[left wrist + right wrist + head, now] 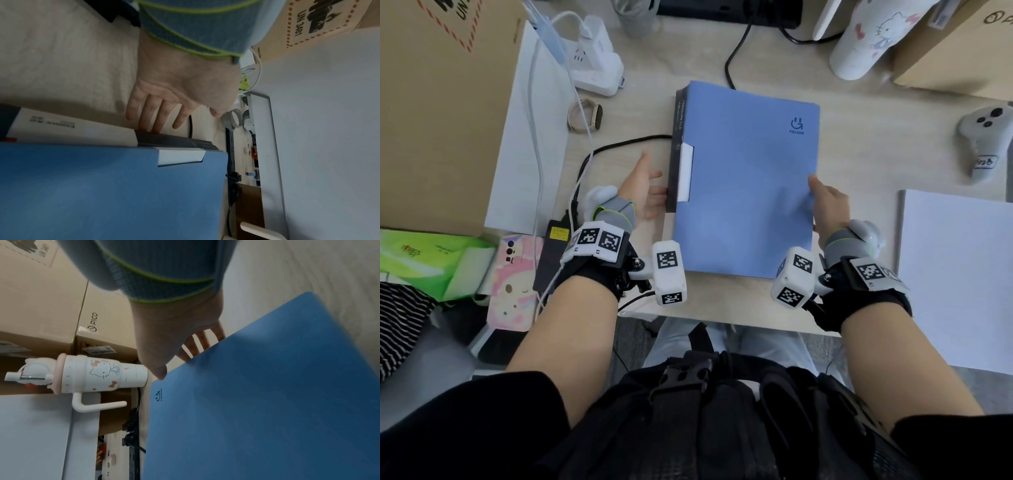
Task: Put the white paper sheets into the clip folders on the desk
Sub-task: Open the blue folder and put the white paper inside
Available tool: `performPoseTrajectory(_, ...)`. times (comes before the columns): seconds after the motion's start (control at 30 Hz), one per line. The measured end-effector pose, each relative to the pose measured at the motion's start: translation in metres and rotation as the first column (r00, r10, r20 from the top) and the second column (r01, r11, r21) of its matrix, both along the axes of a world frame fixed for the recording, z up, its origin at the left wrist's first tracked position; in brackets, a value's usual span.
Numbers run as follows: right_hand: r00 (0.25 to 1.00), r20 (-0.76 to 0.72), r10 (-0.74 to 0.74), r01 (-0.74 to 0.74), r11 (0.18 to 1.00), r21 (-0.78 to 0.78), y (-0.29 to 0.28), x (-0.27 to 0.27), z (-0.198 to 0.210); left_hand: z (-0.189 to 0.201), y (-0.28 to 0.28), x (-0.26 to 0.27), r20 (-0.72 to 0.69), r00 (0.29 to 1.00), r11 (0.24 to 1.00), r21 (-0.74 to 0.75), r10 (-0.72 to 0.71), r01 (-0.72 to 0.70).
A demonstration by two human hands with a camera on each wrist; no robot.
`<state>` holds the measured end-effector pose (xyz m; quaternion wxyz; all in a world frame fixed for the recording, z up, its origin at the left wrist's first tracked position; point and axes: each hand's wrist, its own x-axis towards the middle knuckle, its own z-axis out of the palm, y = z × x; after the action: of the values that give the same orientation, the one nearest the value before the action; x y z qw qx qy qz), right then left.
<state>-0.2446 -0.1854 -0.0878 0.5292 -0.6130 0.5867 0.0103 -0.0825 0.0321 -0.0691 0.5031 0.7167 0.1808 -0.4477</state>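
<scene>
A closed blue clip folder [746, 185] lies on the desk in front of me, its dark spine [674, 161] on the left. My left hand [650, 193] is open beside the spine, and its straight fingertips [147, 128] touch the spine. My right hand [822, 200] pinches the folder's right edge: the thumb [161, 374] lies on the blue cover [267, 402] and the fingers [197, 347] reach under it. A stack of white paper sheets [959, 274] lies at the right, apart from both hands.
A cardboard box [438, 102] and a white flat box [524, 137] stand at the left, with a power strip [592, 61], a watch [585, 114] and a black cable [619, 144] nearby. A cartoon-cat cup [873, 37] and a grey controller [986, 137] sit at the back right.
</scene>
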Motion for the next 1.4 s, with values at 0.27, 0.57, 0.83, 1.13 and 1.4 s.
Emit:
performPoseTrajectory(0.27,0.999,-0.037,-0.035,0.034,0.999,-0.019,-0.017,-0.053,-0.003,-0.001,-0.018,-0.044,-0.019,0.997,0.997,0.021,-0.07,0.07)
performPoseTrajectory(0.57,0.996,-0.055,-0.064,0.064,0.998,0.006,-0.041,-0.1,-0.005,-0.003,-0.044,-0.086,-0.039,0.99,0.989,0.061,-0.133,0.136)
performPoseTrajectory(0.83,0.993,-0.094,-0.072,0.075,0.997,0.027,-0.052,-0.136,-0.002,-0.005,-0.065,-0.123,-0.029,0.983,0.98,0.08,-0.183,0.184)
performPoseTrajectory(1.13,0.994,-0.083,-0.066,0.069,0.997,0.027,-0.053,-0.151,0.002,-0.008,-0.07,-0.135,0.044,0.971,0.964,0.137,-0.234,0.226)
performPoseTrajectory(1.4,0.996,-0.087,-0.005,0.006,1.0,0.018,-0.056,-0.15,-0.003,-0.014,-0.073,-0.133,0.074,0.961,0.95,0.187,-0.266,0.248)
